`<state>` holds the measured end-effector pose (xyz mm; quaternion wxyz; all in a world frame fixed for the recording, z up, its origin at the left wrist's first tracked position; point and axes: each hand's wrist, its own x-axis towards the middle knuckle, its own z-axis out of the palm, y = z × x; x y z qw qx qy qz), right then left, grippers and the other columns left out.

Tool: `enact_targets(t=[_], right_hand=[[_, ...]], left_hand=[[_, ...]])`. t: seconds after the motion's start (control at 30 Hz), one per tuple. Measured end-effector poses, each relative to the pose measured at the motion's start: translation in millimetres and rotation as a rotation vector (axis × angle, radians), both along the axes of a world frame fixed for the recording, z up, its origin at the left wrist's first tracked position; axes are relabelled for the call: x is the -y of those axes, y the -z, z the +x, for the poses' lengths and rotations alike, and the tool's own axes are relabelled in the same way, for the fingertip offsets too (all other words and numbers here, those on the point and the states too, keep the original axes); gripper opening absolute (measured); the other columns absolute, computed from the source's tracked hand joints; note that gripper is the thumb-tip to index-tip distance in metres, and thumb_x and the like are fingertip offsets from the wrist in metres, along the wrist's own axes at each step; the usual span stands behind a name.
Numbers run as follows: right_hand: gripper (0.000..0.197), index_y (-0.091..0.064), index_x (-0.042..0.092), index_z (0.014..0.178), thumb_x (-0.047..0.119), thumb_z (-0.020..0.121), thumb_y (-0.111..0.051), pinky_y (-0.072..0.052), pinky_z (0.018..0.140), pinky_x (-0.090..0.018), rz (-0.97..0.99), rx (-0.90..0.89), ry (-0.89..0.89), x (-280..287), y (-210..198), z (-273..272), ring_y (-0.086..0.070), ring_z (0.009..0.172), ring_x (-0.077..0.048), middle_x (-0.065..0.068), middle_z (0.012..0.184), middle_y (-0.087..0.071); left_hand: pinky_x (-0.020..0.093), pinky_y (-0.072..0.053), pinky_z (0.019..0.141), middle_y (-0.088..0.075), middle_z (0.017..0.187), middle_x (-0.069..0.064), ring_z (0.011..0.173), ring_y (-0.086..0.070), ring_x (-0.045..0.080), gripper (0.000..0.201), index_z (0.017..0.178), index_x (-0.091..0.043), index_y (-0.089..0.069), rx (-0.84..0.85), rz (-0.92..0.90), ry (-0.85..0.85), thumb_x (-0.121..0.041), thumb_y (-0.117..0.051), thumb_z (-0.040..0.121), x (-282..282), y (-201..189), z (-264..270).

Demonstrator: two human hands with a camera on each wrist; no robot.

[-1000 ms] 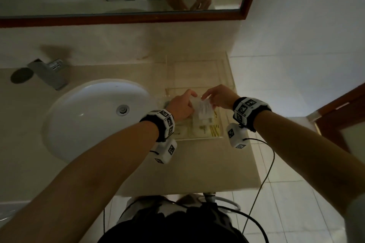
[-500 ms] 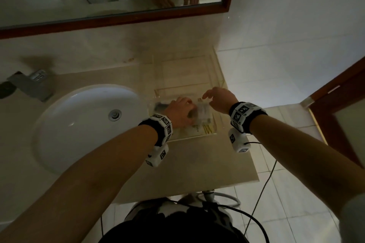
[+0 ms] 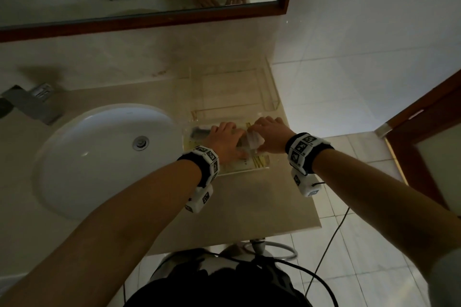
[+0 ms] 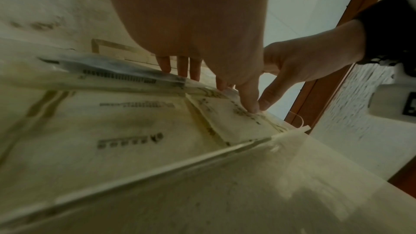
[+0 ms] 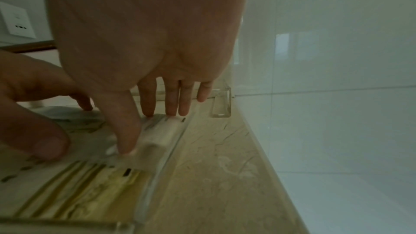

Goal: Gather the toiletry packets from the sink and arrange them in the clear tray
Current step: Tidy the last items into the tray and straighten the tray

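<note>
Under both hands lies a clear, hard plastic tray point(image 3: 259, 171) with glassy, glossy walls that catch light along the edges. Inside it, the cream paper-look toiletry packets point(image 4: 139, 131) appear matt, printed in dark ink with dull gold stripes, while the translucent white film sachet point(image 5: 157, 136) beneath the right hand's fingers looks slick and faintly shiny. The beige stone tabletop point(image 3: 262, 207) around the hands is polished and smooth, with faint veining. Left of the left hand, the white oval ceramic sink point(image 3: 99, 157) is glossy, its round metal drain point(image 3: 141, 143) bright. Beyond the hands, a dark brown wooden mirror frame point(image 3: 149, 20) has a satin finish; right of the right hand, pale wall tiles point(image 3: 361, 57) gleam.
</note>
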<state>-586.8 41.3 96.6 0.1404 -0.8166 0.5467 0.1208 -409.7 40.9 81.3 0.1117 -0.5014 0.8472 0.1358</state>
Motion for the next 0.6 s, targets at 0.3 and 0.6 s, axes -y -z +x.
enact_targets(t=[0.3,0.6], right_hand=[[0.065,-0.041,0.023,0.139,0.036,0.081,-0.066,-0.027,0.107,-0.039,-0.025,0.031,-0.005,-3.3,5.4,-1.8,-0.038,0.129,-0.024,-0.003,0.141,-0.041],[0.066,-0.041,0.024,0.138,0.043,0.080,-0.067,-0.028,0.107,-0.038,0.015,0.056,-0.016,-3.2,9.4,-4.9,-0.042,0.128,-0.022,-0.001,0.139,-0.043]], left_hand=[[0.044,-0.020,0.110,-0.023,0.152,0.004,0.139,-0.021,0.026,0.077,0.145,-0.030,-0.027,0.008,0.013,-0.046,-0.064,-0.052,0.081,-1.2,0.0,0.4],[0.043,-0.020,0.110,-0.021,0.152,0.003,0.138,-0.020,0.025,0.086,0.147,-0.029,-0.025,0.026,0.044,-0.059,-0.069,-0.055,0.076,0.1,2.6,1.6]])
